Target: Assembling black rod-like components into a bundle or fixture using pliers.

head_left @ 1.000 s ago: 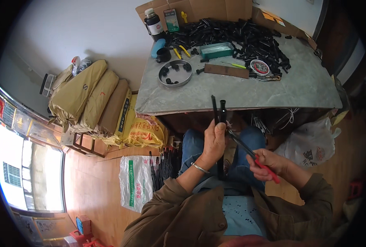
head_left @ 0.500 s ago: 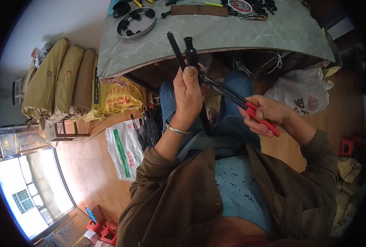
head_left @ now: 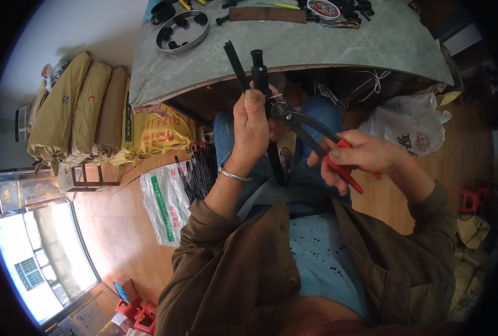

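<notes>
My left hand [head_left: 252,120] is closed around a black rod with a flared end cap [head_left: 258,70]; the rod runs down between my knees. A thinner black strip [head_left: 236,66] sticks up from the same grip, slanting to the left. My right hand [head_left: 361,157] holds pliers [head_left: 316,137] with red grips, their handles spread apart. The head of the pliers is beside the rod, just right of my left thumb. A short thin pale wire or tie [head_left: 276,95] juts from the rod there. Whether the jaws touch it I cannot tell.
A grey stone-patterned table [head_left: 316,50] curves in front of me, carrying a round metal tray [head_left: 183,32] with black parts and a brown bar [head_left: 267,15]. Wrapped packages [head_left: 61,106], a yellow sack [head_left: 162,131] and a bundle of black rods [head_left: 201,171] stand left; a white bag [head_left: 408,123] sits right.
The plier handles have spread apart, and my right fingers have loosened around the grips. My left hand still holds the rod and strip, nearly in place.
</notes>
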A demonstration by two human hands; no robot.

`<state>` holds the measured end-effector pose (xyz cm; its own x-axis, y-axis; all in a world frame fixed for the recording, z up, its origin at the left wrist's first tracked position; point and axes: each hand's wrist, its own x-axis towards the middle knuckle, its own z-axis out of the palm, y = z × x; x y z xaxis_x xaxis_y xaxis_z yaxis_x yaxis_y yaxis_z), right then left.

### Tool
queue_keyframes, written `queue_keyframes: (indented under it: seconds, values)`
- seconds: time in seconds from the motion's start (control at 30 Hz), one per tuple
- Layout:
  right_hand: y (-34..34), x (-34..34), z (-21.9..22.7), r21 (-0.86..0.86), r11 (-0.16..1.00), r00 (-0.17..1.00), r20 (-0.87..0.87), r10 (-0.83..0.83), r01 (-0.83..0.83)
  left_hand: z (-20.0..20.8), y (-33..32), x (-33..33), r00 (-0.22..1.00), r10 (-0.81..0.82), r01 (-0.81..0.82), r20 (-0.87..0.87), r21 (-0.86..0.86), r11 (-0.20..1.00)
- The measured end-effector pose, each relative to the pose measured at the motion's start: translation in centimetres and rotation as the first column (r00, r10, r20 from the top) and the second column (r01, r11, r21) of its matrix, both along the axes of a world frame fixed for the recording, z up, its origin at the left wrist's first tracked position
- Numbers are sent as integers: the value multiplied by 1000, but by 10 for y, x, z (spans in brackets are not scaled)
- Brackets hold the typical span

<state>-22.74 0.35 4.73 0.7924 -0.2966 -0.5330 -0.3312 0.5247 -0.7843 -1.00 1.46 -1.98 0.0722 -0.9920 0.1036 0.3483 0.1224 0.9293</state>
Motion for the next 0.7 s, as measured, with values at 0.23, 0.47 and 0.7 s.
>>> queue_keyframes:
  seconds: [0.23,0.47,0.7]
  values:
    - [-4,-1,22,72,997,992,-127,-14,23,-3,-2,-1,994,-96,95,-56,-19,995]
    - [24,20,2,357,925,991,-31,-130,132,4,1,1,1000,10,-9,-14,42,999]
    - [8,9,5,286,952,993,-53,-101,112,-2,-1,5,997,-43,43,-58,10,999]
